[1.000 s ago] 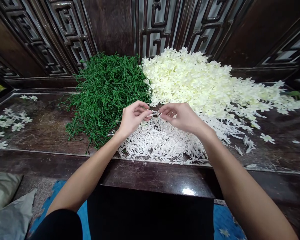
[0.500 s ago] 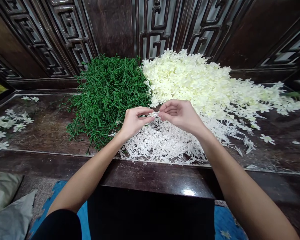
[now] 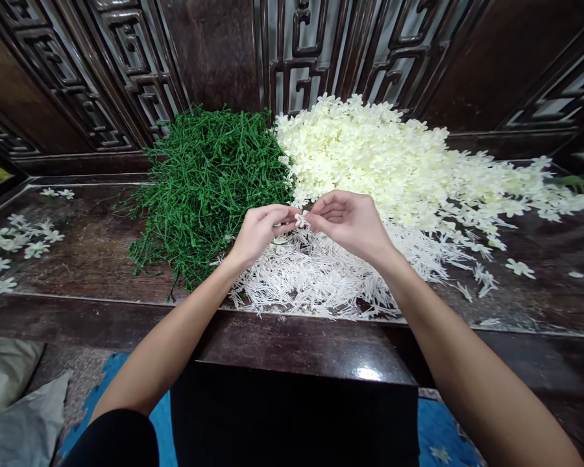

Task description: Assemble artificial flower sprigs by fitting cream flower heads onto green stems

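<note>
Between my fingertips is a small white artificial flower (image 3: 301, 220). My left hand (image 3: 265, 232) pinches it from the left, thumb and forefinger together. From the right, my right hand (image 3: 348, 222) holds its other side in a pinch, the remaining fingers curled. Both hands hover over a heap of thin white plastic stamens (image 3: 321, 279). Green plastic stems (image 3: 219, 175) are piled to the left of my left hand. Behind my right hand lies a large mound of cream-white artificial petals (image 3: 370, 155). Any stem inside the fingers is hidden.
Several white flowers (image 3: 19, 243) lie at the left on the dark wooden bench (image 3: 92, 259). Single petals (image 3: 520, 268) are scattered at the right. A carved wooden lattice back (image 3: 214, 52) rises behind the piles. Pale sacks (image 3: 24, 402) rest on the floor at lower left.
The small flower has turned between my fingertips and shows more clearly. My left fingers have drawn closer together, and my right hand has shifted slightly. The piles look the same.
</note>
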The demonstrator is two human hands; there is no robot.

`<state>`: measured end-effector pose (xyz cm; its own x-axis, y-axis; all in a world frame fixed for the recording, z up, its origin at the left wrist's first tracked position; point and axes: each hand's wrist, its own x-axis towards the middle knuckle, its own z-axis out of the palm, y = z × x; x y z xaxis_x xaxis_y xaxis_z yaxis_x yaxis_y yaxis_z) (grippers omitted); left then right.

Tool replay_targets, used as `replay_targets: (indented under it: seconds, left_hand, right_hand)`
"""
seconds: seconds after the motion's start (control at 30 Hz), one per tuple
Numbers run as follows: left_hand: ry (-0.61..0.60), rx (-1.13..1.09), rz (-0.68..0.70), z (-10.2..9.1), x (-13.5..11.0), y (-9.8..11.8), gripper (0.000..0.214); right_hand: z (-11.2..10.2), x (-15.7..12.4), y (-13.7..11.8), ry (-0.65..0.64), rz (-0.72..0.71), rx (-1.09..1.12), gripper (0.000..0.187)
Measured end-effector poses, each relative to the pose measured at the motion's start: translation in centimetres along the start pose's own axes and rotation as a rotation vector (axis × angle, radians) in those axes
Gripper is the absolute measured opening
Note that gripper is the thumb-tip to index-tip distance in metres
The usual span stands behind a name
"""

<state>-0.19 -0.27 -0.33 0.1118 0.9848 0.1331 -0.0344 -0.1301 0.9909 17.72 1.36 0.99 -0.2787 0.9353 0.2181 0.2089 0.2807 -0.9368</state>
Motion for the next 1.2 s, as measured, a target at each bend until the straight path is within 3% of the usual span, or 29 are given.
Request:
replay_targets:
  seconds: [0.37, 0.5, 0.8, 0.9, 1.2]
  left_hand:
    - [-0.054, 0.211, 0.172, -0.61, 0.04, -0.61, 0.011]
    - [-0.006, 0.179, 0.212, -0.59, 0.09, -0.73, 0.016]
    - [0.009, 0.127, 0.141, -0.57, -0.02, -0.58, 0.017]
    - [0.052, 0.13, 0.136, -0.7, 0.11, -0.69, 0.016]
    - [-0.012, 0.097, 0.081, -0.77, -0.06, -0.1, 0.023]
  right_hand:
    - [-0.08, -0.08, 0.05, -0.053, -0.041, 0.019, 0.029]
    - [-0.18, -0.01, 0.22, -0.085, -0.045, 0.095, 0.028]
    - [0.41, 0.0, 0.36, 0.015, -0.036, 0.178, 0.034]
    - [0.33, -0.02, 0.14, -0.01, 0.002, 0.241, 0.037]
    - [0.43, -0.11, 0.1, -0.008, 0.009, 0.203, 0.038]
